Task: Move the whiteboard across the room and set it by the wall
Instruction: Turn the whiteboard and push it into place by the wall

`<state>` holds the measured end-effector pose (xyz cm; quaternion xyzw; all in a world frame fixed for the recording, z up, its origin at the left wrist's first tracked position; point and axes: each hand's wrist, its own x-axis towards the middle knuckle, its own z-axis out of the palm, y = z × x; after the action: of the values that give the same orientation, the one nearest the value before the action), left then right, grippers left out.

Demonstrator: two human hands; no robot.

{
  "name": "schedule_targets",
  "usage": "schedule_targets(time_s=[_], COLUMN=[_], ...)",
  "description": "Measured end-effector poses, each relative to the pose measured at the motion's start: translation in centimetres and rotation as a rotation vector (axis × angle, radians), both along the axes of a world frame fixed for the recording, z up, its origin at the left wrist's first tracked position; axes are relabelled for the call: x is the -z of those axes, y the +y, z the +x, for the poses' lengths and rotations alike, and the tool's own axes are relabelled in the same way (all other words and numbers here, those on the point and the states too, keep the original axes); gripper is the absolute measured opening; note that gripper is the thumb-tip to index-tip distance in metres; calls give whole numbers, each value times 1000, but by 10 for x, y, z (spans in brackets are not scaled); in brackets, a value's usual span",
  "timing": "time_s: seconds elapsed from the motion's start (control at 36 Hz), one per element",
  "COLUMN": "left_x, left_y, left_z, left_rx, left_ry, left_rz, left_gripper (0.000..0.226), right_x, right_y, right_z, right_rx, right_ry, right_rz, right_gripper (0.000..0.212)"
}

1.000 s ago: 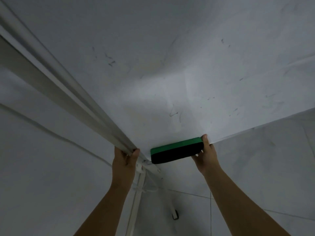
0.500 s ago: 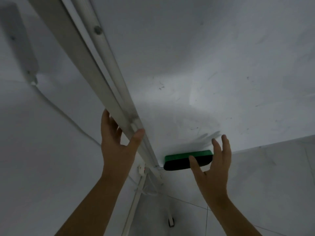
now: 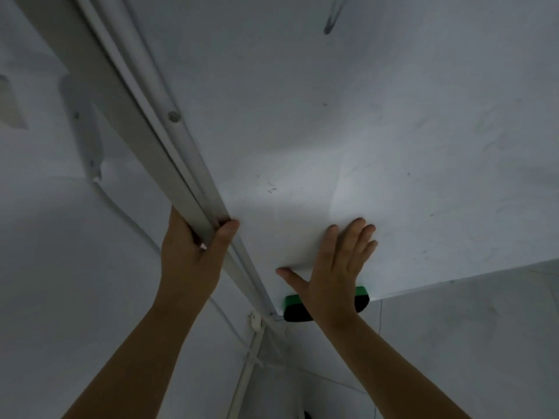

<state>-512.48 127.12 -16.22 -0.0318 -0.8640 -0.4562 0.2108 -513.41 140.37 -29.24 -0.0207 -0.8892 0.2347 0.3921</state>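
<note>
Whiteboard (image 3: pixel 348 131) fills most of the view, its writing face tilted toward us and very close; pale wall (image 3: pixel 39 237) sits just beyond its left edge. We read this as the board standing beside the wall, near the end of the move.

Left hand (image 3: pixel 189 258): grip closed around the board's side frame rail (image 3: pixel 169 164), thumb on the board side, fingers wrapped behind and hidden. A second ago this hand held the rail lower, near the bottom corner; it now sits higher along the rail.

Right hand (image 3: pixel 335 273): grip wide, fingers spread, palm flat against the board face, holding nothing. A second ago it was at the end of the green-and-black eraser (image 3: pixel 361 296); half a second ago it had lifted off with fingers open. The eraser now sits at the board's bottom edge, partly hidden behind the right wrist, apparently untouched.

Interpretation: we have switched from handling the eraser to bracing the panel, one hand clamping the edge and one pressing the face. That looks like fine positioning or steadying rather than carrying.

Below, a stand leg (image 3: pixel 245 367) and tiled floor (image 3: pixel 469 343) are visible; a wall cable (image 3: pixel 127 213) runs behind the rail.

Risk noted: the eraser could drop if the board is jolted.
</note>
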Motion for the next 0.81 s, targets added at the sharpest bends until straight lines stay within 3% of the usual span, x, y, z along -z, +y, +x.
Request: schedule_targets(time_s=[0.11, 0.19, 0.28, 0.42, 0.5, 0.56, 0.69, 0.81], left_x=[-3, -5, -7, -17, -36, -62, -160, -246], left_y=[-6, -2, 4, 12, 14, 16, 27, 37], left_z=[2, 2, 4, 7, 12, 13, 9, -6], left_rx=[6, 20, 48, 112, 76, 12, -13, 11], left_ry=[-38, -50, -92, -144, -127, -34, 337, 513], left_rz=[19, 17, 50, 148, 238, 282, 307, 229], left_gripper=[36, 45, 31, 53, 80, 86, 77, 81], right_x=[0, -1, -4, -28, -64, -98, -212, -311], right_y=[-7, -6, 4, 29, 50, 63, 86, 97], right_z=[1, 5, 9, 32, 36, 30, -1, -20], right_rx=[0, -1, -15, -68, -118, -130, -163, -164], right_ry=[-18, -35, -61, -137, -54, 44, 298, 409], right_rz=[-5, -12, -9, -30, -42, -60, -58, -4], right_gripper=[110, 103, 98, 71, 60, 60, 61, 61])
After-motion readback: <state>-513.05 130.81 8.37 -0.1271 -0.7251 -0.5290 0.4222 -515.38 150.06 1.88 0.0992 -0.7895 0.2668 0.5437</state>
